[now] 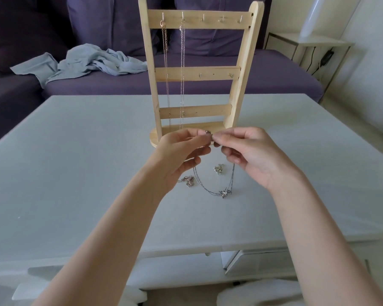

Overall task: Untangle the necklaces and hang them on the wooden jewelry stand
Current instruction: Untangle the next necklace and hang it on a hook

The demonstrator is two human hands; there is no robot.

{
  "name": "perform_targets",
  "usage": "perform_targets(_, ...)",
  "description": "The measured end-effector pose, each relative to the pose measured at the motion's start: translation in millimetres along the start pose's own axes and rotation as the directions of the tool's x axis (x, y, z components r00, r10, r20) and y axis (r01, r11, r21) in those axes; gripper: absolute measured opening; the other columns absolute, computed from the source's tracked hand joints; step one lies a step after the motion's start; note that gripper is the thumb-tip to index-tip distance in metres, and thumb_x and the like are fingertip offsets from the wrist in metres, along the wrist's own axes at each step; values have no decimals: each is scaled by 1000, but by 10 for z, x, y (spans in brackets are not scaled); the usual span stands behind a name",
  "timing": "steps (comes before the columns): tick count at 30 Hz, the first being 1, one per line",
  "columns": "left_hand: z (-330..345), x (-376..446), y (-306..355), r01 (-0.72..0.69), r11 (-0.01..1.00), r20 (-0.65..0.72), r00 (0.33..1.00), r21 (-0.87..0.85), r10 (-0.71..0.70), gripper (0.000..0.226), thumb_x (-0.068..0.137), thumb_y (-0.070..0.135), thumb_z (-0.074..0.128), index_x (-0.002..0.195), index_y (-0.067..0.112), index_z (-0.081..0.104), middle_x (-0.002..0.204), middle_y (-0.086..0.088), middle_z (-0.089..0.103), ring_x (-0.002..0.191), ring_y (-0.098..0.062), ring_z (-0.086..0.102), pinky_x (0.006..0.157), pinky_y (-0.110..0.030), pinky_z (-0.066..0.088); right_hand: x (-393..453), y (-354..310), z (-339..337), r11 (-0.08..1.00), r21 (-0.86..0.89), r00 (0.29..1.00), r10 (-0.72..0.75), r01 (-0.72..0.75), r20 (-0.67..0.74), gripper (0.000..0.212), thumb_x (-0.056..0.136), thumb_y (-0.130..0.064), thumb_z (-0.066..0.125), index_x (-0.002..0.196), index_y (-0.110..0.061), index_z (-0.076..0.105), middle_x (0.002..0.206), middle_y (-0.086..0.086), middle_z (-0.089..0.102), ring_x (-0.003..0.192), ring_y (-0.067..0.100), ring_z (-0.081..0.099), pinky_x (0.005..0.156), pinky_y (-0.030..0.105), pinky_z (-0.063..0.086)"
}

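Nearest, a thin silver chain necklace with a small pendant (224,192) droops limp onto the white table (75,173); left hand (181,155) and right hand (250,154) pinch its clasp ends, best held there, light and snag-prone; beyond stands the pale wooden jewelry stand (199,72)

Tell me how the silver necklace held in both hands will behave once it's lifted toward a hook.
The silver necklace is a thin chain drooping in a loop from the left hand and right hand, so it is probably floppy. Its small pendant would likely swing and might snag.
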State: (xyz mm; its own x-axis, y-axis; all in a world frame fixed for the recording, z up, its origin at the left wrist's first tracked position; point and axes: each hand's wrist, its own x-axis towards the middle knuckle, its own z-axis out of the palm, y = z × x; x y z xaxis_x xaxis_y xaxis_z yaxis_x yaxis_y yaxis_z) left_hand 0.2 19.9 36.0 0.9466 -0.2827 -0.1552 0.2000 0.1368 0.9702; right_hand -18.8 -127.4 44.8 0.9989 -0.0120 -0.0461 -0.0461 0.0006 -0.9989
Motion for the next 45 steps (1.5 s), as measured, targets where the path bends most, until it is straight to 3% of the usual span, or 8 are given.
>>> perform_targets(9, 35, 9, 15, 121, 933, 25, 993, -340, -119, 12, 86, 9, 64, 74, 13, 62, 65, 1, 59, 58, -7, 61, 46, -14, 44, 75, 11, 84, 965, 263, 996, 27, -3, -90, 18, 85, 3, 51, 70, -6, 54, 59, 1, 57, 55, 10, 49, 52, 18, 39)
perform_targets(15, 64, 39, -3, 69, 918, -26, 996, -391, -86, 13, 86, 7, 64, 74, 11, 61, 60, 2, 58, 55, -5, 56, 44, -12, 41, 86, -2, 79, 958, 287, 992, 16, 20, -123, 23, 87, -5, 48, 66, -10, 52, 65, 6, 49, 44, 10, 30, 44, 22, 17)
perform_targets(19, 67, 32, -4, -73, 986, -114, 992, -147, 57, 14, 88, 16, 64, 76, 16, 56, 59, 7, 58, 53, -2, 54, 43, -11, 37, 54, -4, 78, 1000, 23, 999, -6, 7, -35, 13, 89, -11, 55, 92, -3, 65, 58, -3, 48, 40, 7, 23, 37, 18, 17)
perform_targets(24, 53, 12, 30, -259, 921, -176, 932, 290, 317, 19, 90, 17, 62, 73, 10, 56, 47, 6, 57, 40, -6, 51, 38, -16, 33, 4, 10, 64, 985, -170, 999, 0, 10, 55, 19, 87, -19, 64, 89, -2, 71, 50, -7, 32, 41, 6, 24, 40, 17, 17)
perform_targets(30, 7, 25, 23, -206, 878, -155, 942, 432, 298, 36, 93, 26, 57, 62, 10, 52, 40, 5, 54, 33, -7, 45, 35, -17, 32, 1, 13, 50, 979, -204, 999, 22, -15, 32, 8, 83, -14, 69, 84, -7, 71, 46, -8, 34, 40, 4, 29, 40, 16, 22)
perform_targets(37, -21, 2, 14, 143, 979, -88, 987, 146, -131, 34, 90, 42, 57, 69, 16, 51, 59, 3, 60, 47, -6, 55, 40, -15, 38, 0, 10, 80, 992, -122, 1000, 25, -25, 2, 7, 83, -7, 62, 77, -7, 61, 59, -4, 43, 41, 7, 26, 38, 18, 20)
perform_targets(42, -13, 4, 75, 173, 967, 116, 981, -189, -153, 17, 89, 20, 60, 78, 7, 58, 67, -4, 60, 57, -9, 56, 45, -13, 42, 23, -24, 71, 999, 3, 995, 52, -52, -83, 18, 85, -9, 51, 67, -11, 49, 68, 2, 45, 45, 11, 29, 41, 23, 18)
perform_targets(45, -7, -5, 102, 159, 957, 118, 984, -244, -133, 9, 87, 11, 60, 79, 7, 61, 70, -4, 63, 62, -11, 60, 49, -15, 45, 29, -43, 76, 998, 43, 998, 48, -47, -33, 19, 87, -11, 45, 68, -10, 46, 67, 3, 45, 44, 12, 31, 41, 23, 19)
